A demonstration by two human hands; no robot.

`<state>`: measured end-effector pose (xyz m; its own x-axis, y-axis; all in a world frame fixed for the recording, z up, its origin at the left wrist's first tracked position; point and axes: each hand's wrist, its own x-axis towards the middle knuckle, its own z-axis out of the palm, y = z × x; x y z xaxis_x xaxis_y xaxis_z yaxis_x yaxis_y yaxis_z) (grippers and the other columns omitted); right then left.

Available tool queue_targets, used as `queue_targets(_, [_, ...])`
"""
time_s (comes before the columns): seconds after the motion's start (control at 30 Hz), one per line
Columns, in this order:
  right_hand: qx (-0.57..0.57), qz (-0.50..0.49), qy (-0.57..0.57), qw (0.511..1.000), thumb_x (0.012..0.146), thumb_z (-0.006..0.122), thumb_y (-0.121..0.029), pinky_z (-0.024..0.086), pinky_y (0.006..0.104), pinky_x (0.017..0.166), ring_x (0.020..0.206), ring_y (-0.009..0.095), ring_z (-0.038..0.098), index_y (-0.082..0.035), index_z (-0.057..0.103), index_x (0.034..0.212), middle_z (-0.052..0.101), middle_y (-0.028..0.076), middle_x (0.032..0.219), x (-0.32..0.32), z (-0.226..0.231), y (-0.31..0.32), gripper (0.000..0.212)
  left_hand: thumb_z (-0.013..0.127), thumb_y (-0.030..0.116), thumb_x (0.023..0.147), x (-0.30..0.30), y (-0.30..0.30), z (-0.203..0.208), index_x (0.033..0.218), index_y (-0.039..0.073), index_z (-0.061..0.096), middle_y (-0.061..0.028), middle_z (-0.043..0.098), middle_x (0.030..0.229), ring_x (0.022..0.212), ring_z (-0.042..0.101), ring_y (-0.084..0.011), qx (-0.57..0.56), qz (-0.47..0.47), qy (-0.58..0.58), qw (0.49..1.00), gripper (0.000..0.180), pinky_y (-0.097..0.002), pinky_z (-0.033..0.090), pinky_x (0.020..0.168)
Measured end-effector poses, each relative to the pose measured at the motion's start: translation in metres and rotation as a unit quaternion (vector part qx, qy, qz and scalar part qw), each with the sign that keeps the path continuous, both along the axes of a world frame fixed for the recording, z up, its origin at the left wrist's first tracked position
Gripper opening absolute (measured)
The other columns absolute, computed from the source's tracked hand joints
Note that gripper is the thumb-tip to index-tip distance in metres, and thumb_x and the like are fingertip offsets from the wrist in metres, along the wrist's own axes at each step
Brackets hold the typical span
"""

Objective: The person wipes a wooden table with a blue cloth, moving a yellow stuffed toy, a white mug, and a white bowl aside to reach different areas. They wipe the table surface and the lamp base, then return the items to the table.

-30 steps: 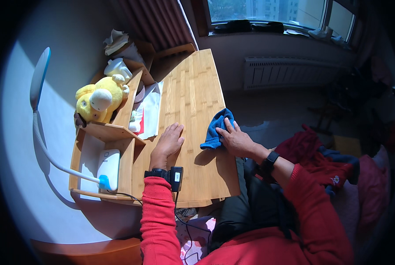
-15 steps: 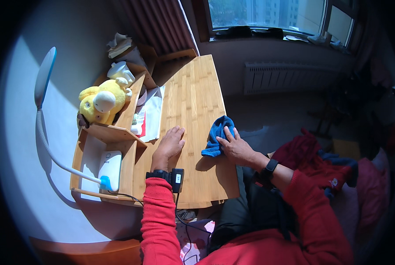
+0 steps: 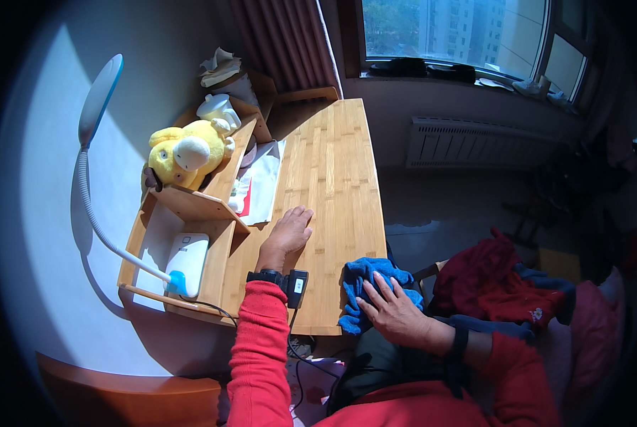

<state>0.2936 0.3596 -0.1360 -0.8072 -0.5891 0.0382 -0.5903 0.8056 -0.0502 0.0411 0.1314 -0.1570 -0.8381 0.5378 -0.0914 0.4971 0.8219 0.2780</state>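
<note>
My right hand [image 3: 395, 310] lies with fingers spread on top of a crumpled blue cloth [image 3: 367, 273]. The cloth bunches at the near right edge of the wooden desk [image 3: 325, 185], partly over that edge. My left hand [image 3: 288, 231] rests palm down on the desk, its fingers stretched out and holding nothing. Nearest to it are white and red papers [image 3: 265, 181], which lie by the shelf. Under my left wrist sits a small black device with a cable.
Along the desk's left side runs a wooden shelf [image 3: 219, 249] with a yellow plush toy [image 3: 194, 153] and a white cup [image 3: 219, 108]. A white desk lamp [image 3: 101, 99] rises from its base at the near left. Heaped clothes [image 3: 500, 285] lie to the right.
My right hand and the blue cloth have come nearer to me along the desk's right edge, and the cloth is bunched differently. My left hand stays on the desk. The view has shifted slightly.
</note>
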Motion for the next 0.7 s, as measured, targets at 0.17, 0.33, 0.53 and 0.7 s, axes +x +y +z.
queue_targets(0.17, [-0.001, 0.009, -0.033, 0.999, 0.091, 0.054, -0.026, 0.026, 0.0670, 0.107, 0.140, 0.051, 0.024, -0.008, 0.048, 0.141, 0.034, 0.027, 0.149, -0.020, 0.004, 0.001, 0.053, 0.055, 0.021, 0.093, 0.000, -0.001, 0.000, 0.138, 0.006, 0.046, -0.0162, 0.040, 0.148, 0.139, 0.034, -0.0316, 0.003, -0.002, 0.001, 1.000, 0.049, -0.0418, 0.030, 0.115])
queue_targets(0.33, [0.014, -0.014, -0.031, 0.999, 0.091, 0.054, -0.049, 0.020, 0.0670, 0.109, 0.143, 0.048, 0.021, -0.015, 0.045, 0.144, 0.032, 0.025, 0.152, -0.063, -0.002, -0.014, 0.064, 0.054, 0.021, 0.093, -0.003, -0.004, -0.007, 0.138, 0.007, 0.047, -0.0161, 0.041, 0.148, 0.139, 0.035, -0.0320, 0.017, -0.005, 0.009, 1.000, 0.047, -0.0418, 0.031, 0.114])
queue_targets(0.53, [0.008, -0.011, -0.033, 0.999, 0.091, 0.053, -0.052, 0.020, 0.0650, 0.110, 0.143, 0.047, 0.019, -0.017, 0.041, 0.147, 0.028, 0.023, 0.155, -0.119, -0.009, -0.025, 0.067, 0.053, 0.018, 0.093, -0.008, -0.010, -0.012, 0.138, 0.005, 0.046, -0.0184, 0.042, 0.147, 0.137, 0.037, -0.0343, 0.043, -0.012, 0.014, 0.999, 0.047, -0.0424, 0.031, 0.114])
queue_targets(0.7, [0.018, -0.019, -0.026, 0.999, 0.091, 0.051, -0.052, 0.020, 0.0664, 0.109, 0.143, 0.048, 0.020, -0.016, 0.040, 0.148, 0.028, 0.024, 0.155, -0.146, -0.011, -0.035, 0.068, 0.049, 0.015, 0.094, -0.008, -0.012, -0.006, 0.134, -0.003, 0.047, -0.0232, 0.051, 0.134, 0.128, 0.047, -0.0369, 0.014, 0.084, 0.016, 0.996, 0.044, -0.0435, 0.036, 0.109])
